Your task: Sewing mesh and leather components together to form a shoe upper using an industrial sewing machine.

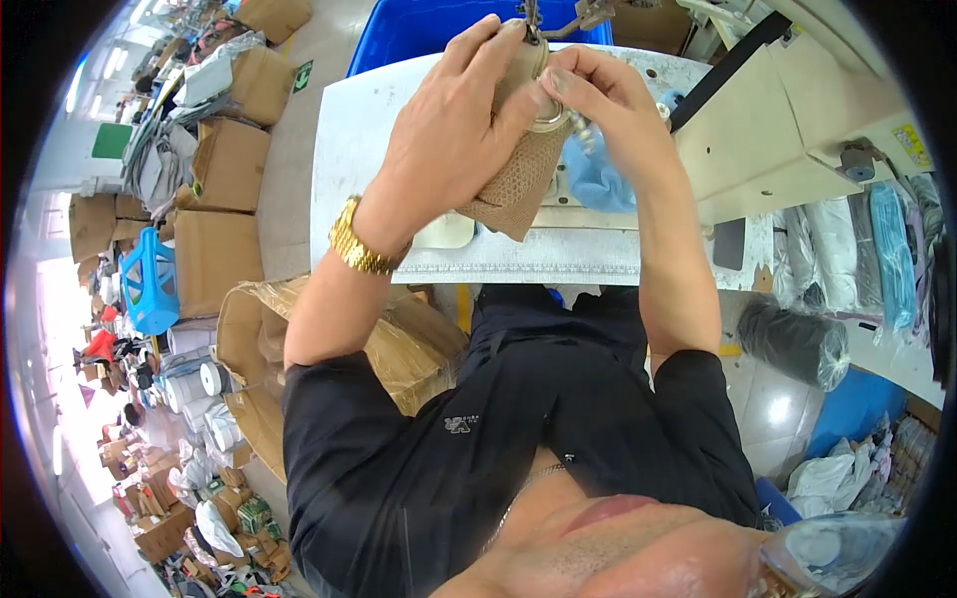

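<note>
While both hands [518, 120] grip it, tan mesh fabric [518, 184] looks folded, perhaps.

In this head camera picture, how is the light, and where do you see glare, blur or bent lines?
In the head view, daylight is even and bright; the left rim is washed out. The fisheye bends the front edge of the white work table and the stacked brown cardboard boxes. The glossy floor at lower right shows glare. The left hand, right hand and the tan mesh fabric piece are sharp; the bottom edge is blurred.

Both hands [454, 130] [608, 105] raised, grips closed
</note>
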Motion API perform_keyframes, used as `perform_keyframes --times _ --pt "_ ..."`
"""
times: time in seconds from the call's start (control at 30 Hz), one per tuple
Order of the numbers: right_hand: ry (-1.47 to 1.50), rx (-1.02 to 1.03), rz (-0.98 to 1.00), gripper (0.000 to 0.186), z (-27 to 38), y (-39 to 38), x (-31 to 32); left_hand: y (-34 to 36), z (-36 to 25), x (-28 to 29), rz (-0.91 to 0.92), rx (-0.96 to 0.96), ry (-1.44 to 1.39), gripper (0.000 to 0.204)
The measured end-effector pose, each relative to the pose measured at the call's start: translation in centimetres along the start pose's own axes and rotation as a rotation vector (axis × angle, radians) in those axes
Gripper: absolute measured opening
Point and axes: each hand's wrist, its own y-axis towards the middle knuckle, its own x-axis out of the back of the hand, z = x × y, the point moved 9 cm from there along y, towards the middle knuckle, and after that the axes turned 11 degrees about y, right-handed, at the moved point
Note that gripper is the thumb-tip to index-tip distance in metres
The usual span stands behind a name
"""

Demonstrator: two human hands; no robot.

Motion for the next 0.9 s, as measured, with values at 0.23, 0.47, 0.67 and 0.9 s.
perform_keyframes --times 0.23,0.47,0.67,0.9 --pt "0.039 0.033 0.070 0.027 -0.4 -0.4 0.0 -1.8 -1.9 0.8 -0.059 -0.063 0.127 0.080" --pt "0.019 0.061 -0.067 0.026 -0.9 0.2 1.0 -0.6 -3.3 1.3 -0.086 -0.012 0.091 0.073" --pt "0.049 0.074 -0.111 0.024 -1.8 1.2 2.2 -0.4 -3.1 0.8 -0.052 0.034 0.037 0.082" --pt "0.105 0.039 -0.102 0.024 -2.6 1.9 2.5 0.0 -2.9 0.5 -0.056 0.048 0.046 0.080"
